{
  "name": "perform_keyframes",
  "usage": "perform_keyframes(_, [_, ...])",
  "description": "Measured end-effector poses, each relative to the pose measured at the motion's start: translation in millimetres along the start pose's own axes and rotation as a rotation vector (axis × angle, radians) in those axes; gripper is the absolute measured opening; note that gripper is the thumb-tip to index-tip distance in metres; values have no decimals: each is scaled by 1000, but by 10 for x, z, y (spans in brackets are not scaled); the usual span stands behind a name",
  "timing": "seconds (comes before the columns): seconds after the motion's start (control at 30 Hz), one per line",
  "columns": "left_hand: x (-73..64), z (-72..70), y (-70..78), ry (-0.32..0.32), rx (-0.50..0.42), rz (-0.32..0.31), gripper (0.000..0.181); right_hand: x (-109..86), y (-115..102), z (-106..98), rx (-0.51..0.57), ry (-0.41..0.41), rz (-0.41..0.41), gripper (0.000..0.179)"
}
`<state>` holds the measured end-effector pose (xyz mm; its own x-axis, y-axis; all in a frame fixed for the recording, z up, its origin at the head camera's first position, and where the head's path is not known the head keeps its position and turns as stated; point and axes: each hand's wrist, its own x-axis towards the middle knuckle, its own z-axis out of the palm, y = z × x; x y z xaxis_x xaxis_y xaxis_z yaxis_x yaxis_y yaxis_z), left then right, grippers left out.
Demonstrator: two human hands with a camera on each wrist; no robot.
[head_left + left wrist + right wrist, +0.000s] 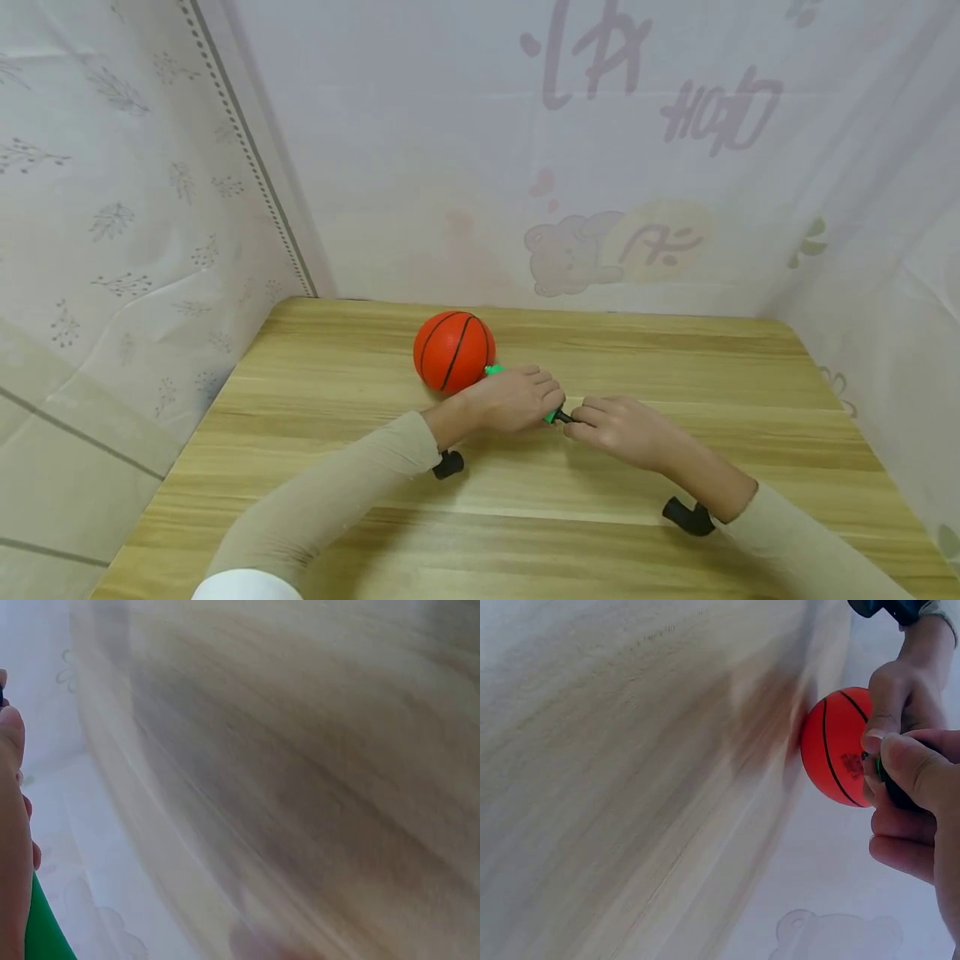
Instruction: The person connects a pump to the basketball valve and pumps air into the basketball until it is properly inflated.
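Observation:
An orange-red ball with black basketball lines [452, 352] sits on the wooden table. Just right of it, my left hand [517, 398] grips a long green thing with a black end [551, 415]; most of its body is hidden under the palm, so its kind is unclear. Its green side [46, 930] also shows at the lower left of the left wrist view. My right hand [626, 429] pinches the black end between thumb and curled fingers. In the right wrist view, the right thumb and fingers [911, 769] meet the left hand [907, 697] in front of the ball [836, 746].
The wood-grain table [360, 542] spreads out under both arms. A pale printed curtain [420, 167] hangs behind it and along the sides. Black camera mounts stick out below the left wrist [448, 464] and the right wrist [688, 517].

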<state>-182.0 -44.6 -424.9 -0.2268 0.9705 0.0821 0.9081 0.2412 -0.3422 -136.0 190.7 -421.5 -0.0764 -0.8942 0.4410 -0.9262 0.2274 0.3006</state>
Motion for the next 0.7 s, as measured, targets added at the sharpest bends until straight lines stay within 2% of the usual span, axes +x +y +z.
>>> perform_keyframes(0.17, [-14,-21,-26,-1,-55,18,20,-74,-60,-68,13,6,-8,49])
perform_keyframes(0.5, [-55,-31,-49,3,-77,3,22,-420,-279,-309,21,20,40,46])
perform_keyframes(0.7, [-70,-37,-48,-3,-66,7,20,-466,-327,-340,14,-6,60,47])
